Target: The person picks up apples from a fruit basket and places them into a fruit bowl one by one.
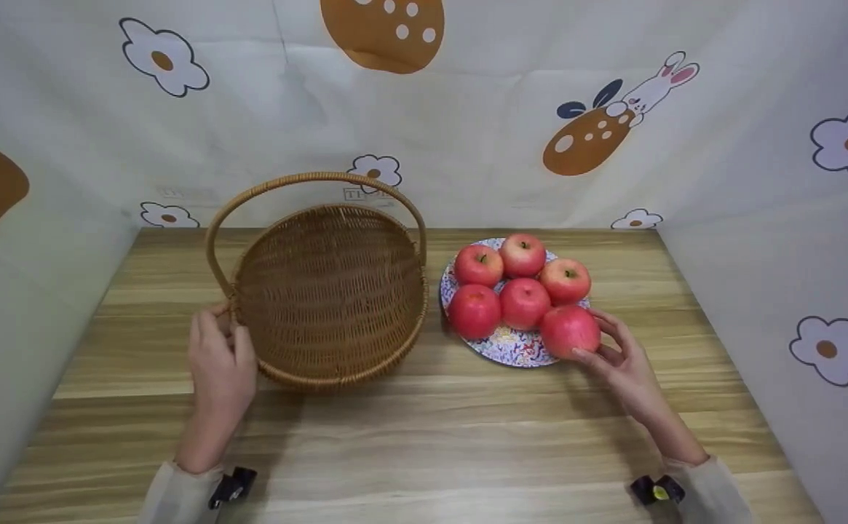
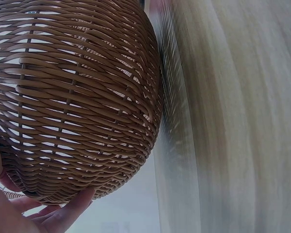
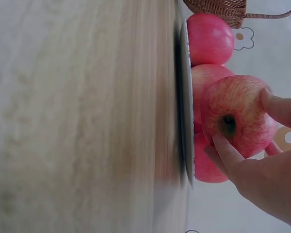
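A round wicker basket (image 1: 333,298) with a tall arched handle stands on the left, its open top facing the head camera. My left hand (image 1: 223,364) grips its left rim near the foot of the handle; in the left wrist view, fingers (image 2: 75,208) curl against the woven side. On the right, a patterned plate (image 1: 500,349) bears several red apples (image 1: 525,302). My right hand (image 1: 624,364) holds the front right apple (image 1: 569,331) between thumb and fingers. In the right wrist view this apple (image 3: 240,114) sits above the plate's rim, overlapping the other apples behind it.
The wood-grain table (image 1: 424,444) runs beneath everything. A pale cloth (image 1: 482,131) printed with flowers and brown shapes closes off the back and both sides. Black wrist straps (image 1: 233,487) show at both sleeves.
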`<state>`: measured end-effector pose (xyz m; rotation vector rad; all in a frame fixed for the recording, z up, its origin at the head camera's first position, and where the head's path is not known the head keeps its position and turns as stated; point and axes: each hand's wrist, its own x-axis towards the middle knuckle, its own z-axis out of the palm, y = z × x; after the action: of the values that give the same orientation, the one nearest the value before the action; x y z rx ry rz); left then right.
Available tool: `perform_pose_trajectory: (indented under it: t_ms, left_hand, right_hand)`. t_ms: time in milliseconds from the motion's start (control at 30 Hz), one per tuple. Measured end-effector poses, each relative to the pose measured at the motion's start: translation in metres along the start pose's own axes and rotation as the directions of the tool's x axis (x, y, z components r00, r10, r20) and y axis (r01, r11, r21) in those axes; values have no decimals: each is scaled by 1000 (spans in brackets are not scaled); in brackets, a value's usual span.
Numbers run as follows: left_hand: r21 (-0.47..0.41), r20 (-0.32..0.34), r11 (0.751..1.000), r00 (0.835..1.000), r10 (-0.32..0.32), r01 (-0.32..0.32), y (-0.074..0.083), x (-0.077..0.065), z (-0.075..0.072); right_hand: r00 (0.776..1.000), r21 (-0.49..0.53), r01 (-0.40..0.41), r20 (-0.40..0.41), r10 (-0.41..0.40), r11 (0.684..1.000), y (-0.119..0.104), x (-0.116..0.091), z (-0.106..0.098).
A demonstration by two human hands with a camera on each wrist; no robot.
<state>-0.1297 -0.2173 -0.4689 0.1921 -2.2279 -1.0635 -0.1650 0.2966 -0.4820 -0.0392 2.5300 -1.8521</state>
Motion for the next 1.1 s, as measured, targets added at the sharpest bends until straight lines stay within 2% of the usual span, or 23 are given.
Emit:
perform_pose_trajectory:
  t_ms: [200,600,1100]
  left_hand:
    - [-1,3,1000,1000,-12,12,1,-1,0]
    - [7,-9,1000,1000,4,-4,1,0,0]
    - [24,49,1000,999,3,-5,3,3,-6]
  right_hand:
    - [999,14,36,-5,-36,999,8,2,1]
    - [1000,-40,12,8,-11,999,7,-1,2]
    - [999,-153,-22,37,28,988,1,-1,1]
